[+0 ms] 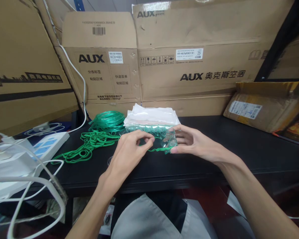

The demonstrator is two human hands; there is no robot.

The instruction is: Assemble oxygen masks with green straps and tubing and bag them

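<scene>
My left hand [137,146] is closed, with thumb and forefinger pinching a green elastic strap [159,149]. In my right hand [189,141] is a clear plastic piece [170,137] that looks like a breathing mask; the fingers curl behind it and the thumb presses at its lower edge. The strap runs between the two hands and meets the clear piece near my right thumb. Just behind them lies a clear, green-tinted row of plastic pieces [149,127] under white sheets [151,116]. A tangled heap of green elastic strap [96,142] spreads to the left of my left hand.
A coil of green tubing [107,120] lies behind the strap heap. At left, a white power strip [47,146] trails white cables [57,196] over the black table [214,159]. Large cardboard boxes [189,89] stand along the back; a smaller taped box [261,113] sits at right.
</scene>
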